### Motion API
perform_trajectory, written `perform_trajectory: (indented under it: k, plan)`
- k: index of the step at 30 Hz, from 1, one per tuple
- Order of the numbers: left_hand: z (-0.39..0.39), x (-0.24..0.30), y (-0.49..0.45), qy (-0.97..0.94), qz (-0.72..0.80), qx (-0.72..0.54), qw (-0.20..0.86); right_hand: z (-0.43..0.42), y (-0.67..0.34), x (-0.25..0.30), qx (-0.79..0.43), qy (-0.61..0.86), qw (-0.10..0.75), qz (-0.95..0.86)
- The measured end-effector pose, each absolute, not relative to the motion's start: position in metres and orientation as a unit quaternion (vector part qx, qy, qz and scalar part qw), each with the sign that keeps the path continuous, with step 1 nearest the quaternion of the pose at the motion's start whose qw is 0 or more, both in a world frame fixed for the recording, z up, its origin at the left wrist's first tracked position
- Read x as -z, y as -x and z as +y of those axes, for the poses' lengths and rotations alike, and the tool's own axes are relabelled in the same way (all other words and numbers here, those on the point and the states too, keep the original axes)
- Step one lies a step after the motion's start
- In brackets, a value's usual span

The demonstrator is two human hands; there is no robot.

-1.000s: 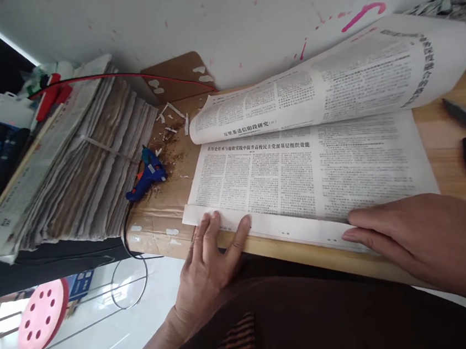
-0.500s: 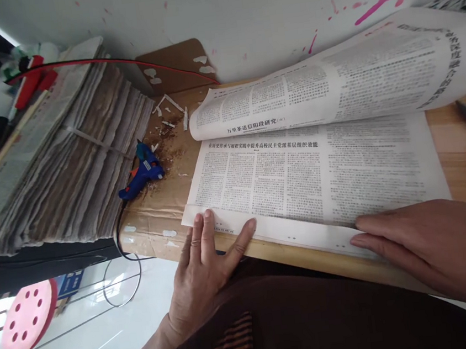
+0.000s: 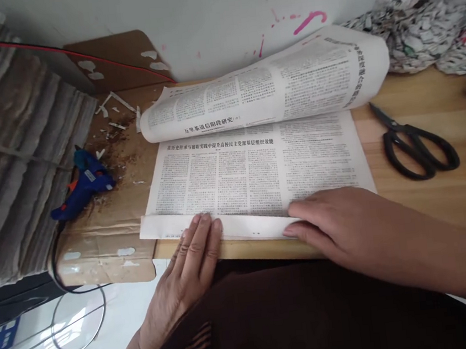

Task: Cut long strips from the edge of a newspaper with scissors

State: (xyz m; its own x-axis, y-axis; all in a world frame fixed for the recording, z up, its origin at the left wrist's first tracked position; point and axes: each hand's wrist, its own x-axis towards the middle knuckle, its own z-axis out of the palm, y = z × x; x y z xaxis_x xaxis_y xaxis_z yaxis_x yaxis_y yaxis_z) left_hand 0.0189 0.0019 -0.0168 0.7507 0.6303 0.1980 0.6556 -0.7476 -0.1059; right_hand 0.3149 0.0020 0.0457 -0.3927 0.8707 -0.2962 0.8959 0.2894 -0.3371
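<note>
A printed newspaper sheet (image 3: 225,178) lies at the near edge of the table, its front margin folded up into a narrow pale strip. The far part of the sheet curls over toward me. My left hand (image 3: 184,268) rests on the folded strip left of its middle, fingers stretched out and lying close together; its thumb does not show. Farther right, my right hand (image 3: 347,229) pinches the fold between thumb and forefinger. The other fingers of that hand are hidden beneath it.
Black-handled scissors (image 3: 417,147) lie right of the newspaper. On cardboard (image 3: 134,229) at left are a blue glue gun (image 3: 86,184), with its cord, and paper scraps (image 3: 115,103). A tall bundled newspaper stack (image 3: 17,147) stands far left. Crumpled-paper work (image 3: 420,21) sits back right.
The view has turned to the right, bringing the scissors fully into sight. My left hand has slid right along the fold, its thumb no longer showing. My right hand keeps its pinch.
</note>
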Motion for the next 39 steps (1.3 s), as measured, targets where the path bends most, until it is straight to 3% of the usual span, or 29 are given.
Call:
perform_trajectory:
  k: [15,24,39]
  plan:
    - [-0.003,0.015,-0.046,0.905,-0.366,0.068,0.205,0.002,-0.294,-0.039,0.169,-0.608,0.058,0.773]
    - [-0.004,0.021,-0.052,0.900,-0.374,0.066,0.215,-0.008,-0.309,-0.037,0.150,-0.613,0.032,0.775]
    - [0.002,0.012,-0.058,0.946,-0.296,0.103,0.080,-0.033,-0.342,-0.023,0.115,-0.646,0.004,0.754]
